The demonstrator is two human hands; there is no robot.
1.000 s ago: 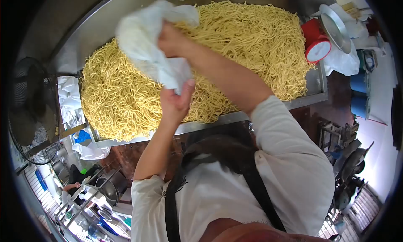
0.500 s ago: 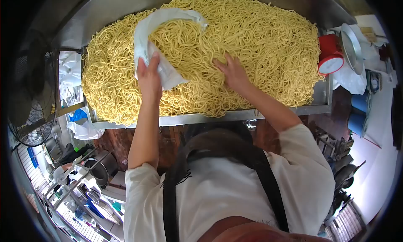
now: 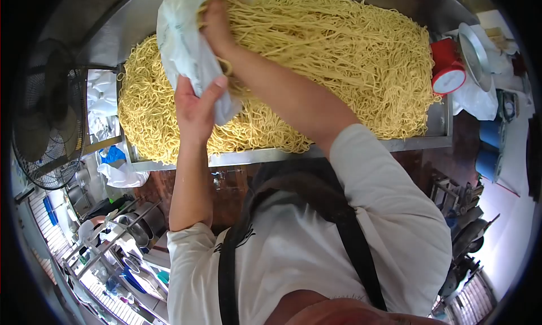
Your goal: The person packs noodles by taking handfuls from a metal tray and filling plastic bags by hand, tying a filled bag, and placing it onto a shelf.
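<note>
A broad heap of yellow noodles (image 3: 350, 71) fills the metal tray in front of me. My left hand (image 3: 195, 106) is closed on the near end of a white plastic bag (image 3: 183, 40), thumb on top, holding it over the heap's left side. At the bag's open side, my right hand (image 3: 217, 26) is closed around noodles, with strands trailing rightward to the heap. Its fingertips are partly hidden by bag and noodles. One loose strand hangs by my right wrist.
The tray's metal rim (image 3: 384, 147) runs along my front. Right of it stands a red scale (image 3: 447, 68) with a metal pan (image 3: 474, 57). A fan (image 3: 48, 116) is at the left, and a white bag (image 3: 127, 175) hangs near the tray's left corner.
My right hand has moved left and away from me, from the heap's middle to the bag, bringing noodles along. The bag is lifted, fuller and more upright in my left hand.
</note>
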